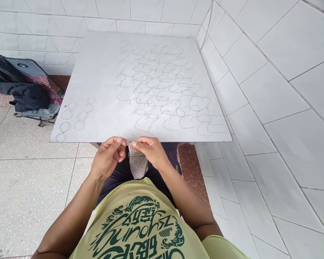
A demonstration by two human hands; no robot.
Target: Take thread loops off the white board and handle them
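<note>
The yellow-green T-shirt (143,223) reads "young". The left hand (109,154) and right hand (151,151) pinch thin wire (135,157) beside a pale tabletop (99,72), near white wall tiles (291,122).

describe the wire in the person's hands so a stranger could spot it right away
Find the big white table beside the tiled wall. At its near edge, the person's left hand and right hand almost meet. The thin wire pinched there is the only one being held; the other wires lie on the table.
</note>
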